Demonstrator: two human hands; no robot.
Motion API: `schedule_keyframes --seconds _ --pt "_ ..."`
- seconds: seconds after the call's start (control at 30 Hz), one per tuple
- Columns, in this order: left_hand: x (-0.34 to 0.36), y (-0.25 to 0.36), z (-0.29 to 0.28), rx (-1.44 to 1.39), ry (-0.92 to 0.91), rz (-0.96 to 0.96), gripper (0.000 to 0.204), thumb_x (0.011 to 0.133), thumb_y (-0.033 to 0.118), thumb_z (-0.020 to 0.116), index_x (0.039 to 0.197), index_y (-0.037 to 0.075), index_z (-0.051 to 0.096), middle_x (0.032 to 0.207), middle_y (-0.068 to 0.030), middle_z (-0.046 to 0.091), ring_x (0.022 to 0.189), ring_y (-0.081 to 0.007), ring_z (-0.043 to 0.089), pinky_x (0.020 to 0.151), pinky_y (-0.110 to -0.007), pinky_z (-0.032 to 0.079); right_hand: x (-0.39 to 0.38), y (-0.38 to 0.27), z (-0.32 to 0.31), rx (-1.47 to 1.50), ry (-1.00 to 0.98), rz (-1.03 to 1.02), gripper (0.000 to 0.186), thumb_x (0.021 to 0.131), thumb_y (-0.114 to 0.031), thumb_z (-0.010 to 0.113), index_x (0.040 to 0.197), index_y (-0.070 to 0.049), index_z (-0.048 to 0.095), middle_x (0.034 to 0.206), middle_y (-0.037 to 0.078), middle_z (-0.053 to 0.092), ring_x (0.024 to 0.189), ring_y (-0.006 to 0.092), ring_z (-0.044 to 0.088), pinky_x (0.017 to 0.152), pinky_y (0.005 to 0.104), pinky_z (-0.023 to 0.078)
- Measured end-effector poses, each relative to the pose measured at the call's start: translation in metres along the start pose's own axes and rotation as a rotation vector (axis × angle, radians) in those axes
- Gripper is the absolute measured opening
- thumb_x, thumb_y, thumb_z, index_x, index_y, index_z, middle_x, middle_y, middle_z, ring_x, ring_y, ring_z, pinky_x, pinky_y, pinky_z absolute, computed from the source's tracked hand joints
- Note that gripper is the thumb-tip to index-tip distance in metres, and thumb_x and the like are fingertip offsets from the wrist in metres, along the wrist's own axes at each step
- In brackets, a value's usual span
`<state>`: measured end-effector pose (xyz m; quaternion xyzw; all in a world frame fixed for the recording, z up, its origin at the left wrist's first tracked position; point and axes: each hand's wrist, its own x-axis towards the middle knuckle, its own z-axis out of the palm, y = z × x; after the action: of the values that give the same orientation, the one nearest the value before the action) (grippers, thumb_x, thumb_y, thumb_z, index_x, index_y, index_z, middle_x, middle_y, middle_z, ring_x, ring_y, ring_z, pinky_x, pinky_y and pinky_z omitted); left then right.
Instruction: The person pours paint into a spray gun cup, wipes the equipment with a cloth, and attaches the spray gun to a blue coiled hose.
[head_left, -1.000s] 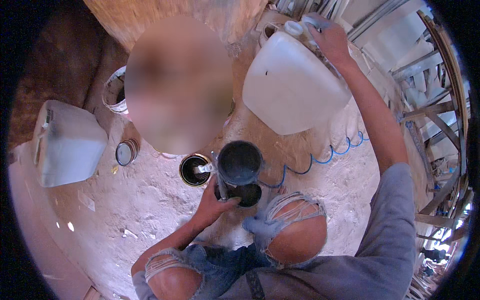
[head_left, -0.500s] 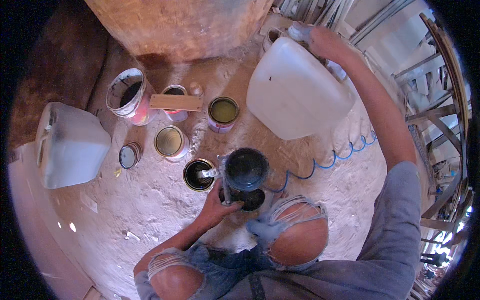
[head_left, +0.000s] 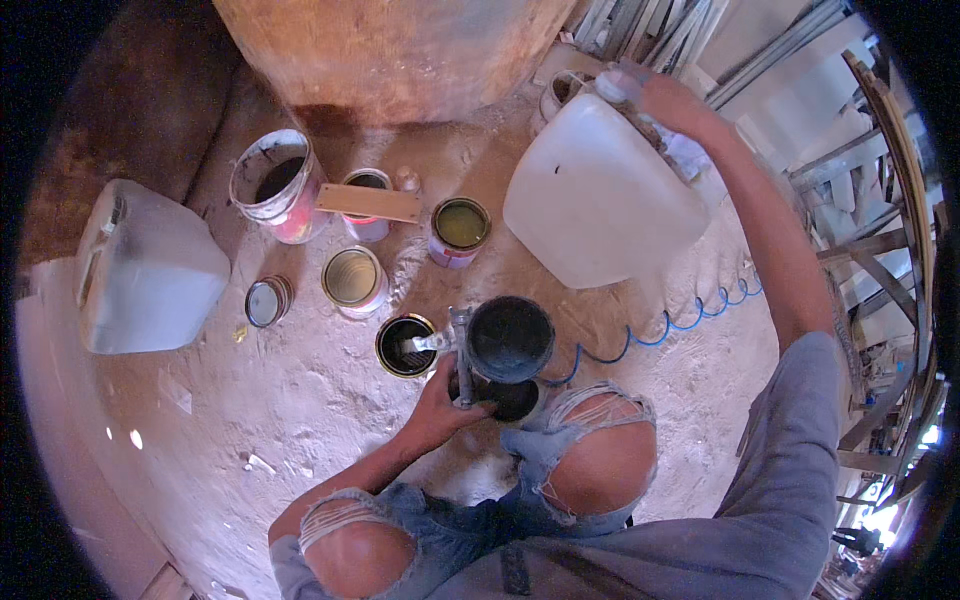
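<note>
My left hand (head_left: 446,400) grips a metal spray gun (head_left: 458,350) with a dark round cup (head_left: 508,336), held over a dark container (head_left: 512,400) between my knees. Just left of the gun is an open dark tin (head_left: 405,357) with something pale at its middle. My right hand (head_left: 660,100), slightly blurred, is stretched forward and closed on the top of a large white jerrycan (head_left: 600,200) near its cap; exactly which part it holds is unclear.
A second jerrycan (head_left: 150,275) stands left. Ahead are a paint bucket (head_left: 292,210), several open tins (head_left: 352,285) and a wooden slat (head_left: 368,203) across one tin. A coiled blue hose (head_left: 670,325) crosses the floor. A wooden panel stands behind; timber (head_left: 860,250) crowds the right.
My right hand and the jerrycan it holds have moved slightly down the picture, toward me. The spray gun and cup in my left hand have shifted slightly right.
</note>
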<state>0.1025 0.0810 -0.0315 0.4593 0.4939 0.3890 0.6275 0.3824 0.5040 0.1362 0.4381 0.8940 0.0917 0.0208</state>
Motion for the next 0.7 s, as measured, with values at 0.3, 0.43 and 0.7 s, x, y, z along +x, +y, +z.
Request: schedule_keyframes --seconds 0.3,0.43,0.7 --pt "-0.012 0.008 -0.002 0.002 0.001 -0.066 0.083 0.07 0.013 0.081 0.136 0.001 0.032 0.131 -0.0142 0.047 0.12 -0.021 0.049 0.105 -0.034 0.036 0.072 -0.022 -0.061 0.191 0.139 0.26 0.046 0.095 -0.043 0.042 0.116 -0.006 0.06 0.127 0.023 0.053 0.119 0.036 0.05 0.095 0.0425 0.041" --pt "-0.008 0.013 0.003 -0.013 -0.025 -0.094 0.083 0.07 0.013 0.081 0.136 0.001 0.032 0.131 -0.0139 0.047 0.121 -0.0207 0.048 0.105 -0.034 0.036 0.083 -0.03 0.024 0.196 0.504 0.039 0.044 0.098 -0.036 0.035 0.116 -0.002 0.057 0.128 0.021 0.054 0.117 0.0376 0.05 0.097 0.0437 0.039" --pt "-0.013 -0.005 -0.004 0.002 0.068 -0.093 0.085 0.07 0.012 0.08 0.138 0.002 0.031 0.131 -0.0138 0.047 0.123 -0.0209 0.045 0.106 -0.034 0.034 0.02 -0.087 -0.025 0.582 0.596 -0.041 0.051 0.097 -0.036 0.044 0.133 -0.001 0.045 0.132 0.026 0.049 0.124 0.0325 0.047 0.107 0.0373 0.032"
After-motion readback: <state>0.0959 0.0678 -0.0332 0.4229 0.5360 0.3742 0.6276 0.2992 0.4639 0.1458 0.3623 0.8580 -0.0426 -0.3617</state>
